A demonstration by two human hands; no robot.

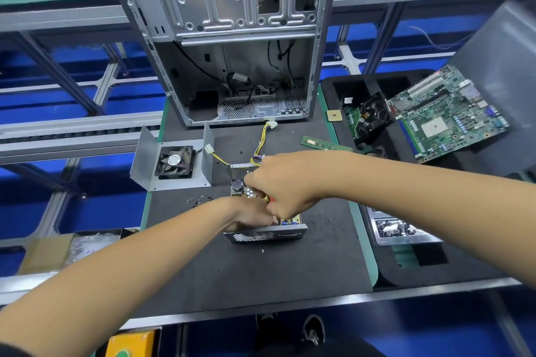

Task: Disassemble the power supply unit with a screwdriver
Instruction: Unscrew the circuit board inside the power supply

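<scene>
Both hands work over the opened power supply unit (265,233): the right hand (285,182) grips a red-handled screwdriver (268,199), the left hand (251,216) just beneath clasps the casing

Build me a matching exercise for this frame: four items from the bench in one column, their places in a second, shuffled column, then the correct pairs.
Items
1. cover with the black fan
2. motherboard
3. RAM stick
4. open power supply unit

Places
A. under both hands, at the middle of the black mat
B. tilted on the black foam tray at the right
C. flat on the mat just left of the tray, in front of the empty computer case
D. left of the hands, at the mat's left edge

Pairs: 1-D, 2-B, 3-C, 4-A
</scene>
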